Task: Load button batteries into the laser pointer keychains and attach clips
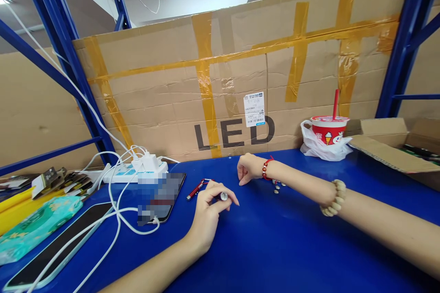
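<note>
My left hand [206, 215] is closed around a small dark tube [223, 196] whose round silvery end points toward me; most of it is hidden by the fingers. Just behind that hand, a slim red metal tube with a silver end [195, 190] and a thin wrist strap lies on the blue tabletop [275, 242]. My right hand [250, 168] rests farther forward, fingers curled down to the surface; what they may pinch is hidden. Several small silvery round pieces, like button cells [276, 187], lie below its wrist.
On the left are a phone on a cable [173, 197], another phone [65, 242], a power strip [118, 174], loose white cables and a teal packet [44, 224]. A red cup [328, 130] in a plastic bag and an open carton [392, 151] stand right. Cardboard [165, 105] walls the back.
</note>
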Demonstrator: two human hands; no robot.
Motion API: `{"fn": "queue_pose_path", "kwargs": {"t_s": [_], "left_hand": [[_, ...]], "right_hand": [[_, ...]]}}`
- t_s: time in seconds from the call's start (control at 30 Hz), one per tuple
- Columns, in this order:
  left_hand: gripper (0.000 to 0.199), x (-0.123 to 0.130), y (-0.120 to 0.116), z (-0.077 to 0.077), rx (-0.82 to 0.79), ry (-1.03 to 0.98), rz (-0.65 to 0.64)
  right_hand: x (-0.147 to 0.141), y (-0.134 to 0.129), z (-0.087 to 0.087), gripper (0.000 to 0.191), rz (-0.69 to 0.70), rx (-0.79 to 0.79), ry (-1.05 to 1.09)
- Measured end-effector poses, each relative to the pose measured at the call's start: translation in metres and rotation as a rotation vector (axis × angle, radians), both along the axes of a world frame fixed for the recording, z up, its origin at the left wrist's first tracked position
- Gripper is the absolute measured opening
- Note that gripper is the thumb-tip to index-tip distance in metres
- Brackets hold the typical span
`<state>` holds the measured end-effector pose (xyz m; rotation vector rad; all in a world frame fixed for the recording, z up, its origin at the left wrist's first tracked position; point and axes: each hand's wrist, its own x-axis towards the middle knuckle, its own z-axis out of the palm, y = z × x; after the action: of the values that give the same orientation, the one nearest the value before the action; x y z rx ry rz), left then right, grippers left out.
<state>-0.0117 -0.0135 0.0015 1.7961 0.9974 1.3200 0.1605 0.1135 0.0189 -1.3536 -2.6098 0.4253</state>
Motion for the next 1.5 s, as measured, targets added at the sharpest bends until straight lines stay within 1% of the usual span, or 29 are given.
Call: {"fn": "queue_pose_path", "kwargs": {"t_s": [0.1, 0.17, 0.27, 0.37, 0.47, 0.5, 0.57, 0.63, 0.73, 0.87, 1.07, 1.2, 1.37, 1.5], "left_hand": [[0.016, 0.001, 0.0, 0.001, -0.085, 0.004, 0.009], [0.016, 0.002, 0.002, 0.001, -0.144, -0.044, 0.024], [0.017, 0.003, 0.005, 0.0, -0.185, -0.119, 0.043], [0.017, 0.003, 0.01, -0.003, -0.25, -0.156, 0.036], [0.017, 0.003, 0.012, -0.005, -0.302, -0.19, 0.038], [0.017, 0.003, 0.012, -0.005, -0.311, -0.197, 0.039], [0.018, 0.003, 0.012, -0.006, -0.32, -0.203, 0.042], [0.019, 0.003, 0.012, -0.006, -0.324, -0.203, 0.042], [0.02, 0.003, 0.013, -0.005, -0.322, -0.191, 0.041], [0.02, 0.004, 0.013, -0.005, -0.33, -0.183, 0.041], [0.02, 0.004, 0.013, -0.005, -0.363, -0.178, 0.07], [0.022, 0.005, 0.013, -0.004, -0.349, -0.155, 0.057], [0.02, 0.003, 0.013, -0.006, -0.312, -0.146, 0.034], [0.02, 0.002, 0.014, -0.008, -0.338, -0.144, 0.039]], "right_hand": [[-0.001, -0.003, -0.001, 0.027, -0.011, -0.053, 0.004], [-0.003, -0.005, -0.002, 0.033, -0.011, -0.103, 0.02], [-0.006, -0.009, -0.001, 0.037, -0.007, -0.15, 0.074], [-0.01, -0.014, 0.008, 0.039, -0.005, -0.114, 0.185], [-0.012, -0.02, 0.023, 0.043, 0.019, -0.073, 0.313], [-0.013, -0.023, 0.029, 0.043, 0.059, -0.074, 0.363], [-0.014, -0.03, 0.038, 0.039, 0.216, -0.106, 0.496], [-0.016, -0.037, 0.045, 0.034, 0.347, -0.121, 0.557], [-0.021, -0.047, 0.048, 0.028, 0.436, -0.1, 0.531], [-0.026, -0.052, 0.044, 0.024, 0.476, -0.111, 0.499], [-0.029, -0.054, 0.042, 0.026, 0.425, -0.014, 0.459], [-0.031, -0.056, 0.043, 0.026, 0.387, 0.055, 0.46], [-0.031, -0.055, 0.041, 0.027, 0.406, -0.005, 0.427], [-0.03, -0.052, 0.04, 0.028, 0.491, -0.093, 0.369]]}}
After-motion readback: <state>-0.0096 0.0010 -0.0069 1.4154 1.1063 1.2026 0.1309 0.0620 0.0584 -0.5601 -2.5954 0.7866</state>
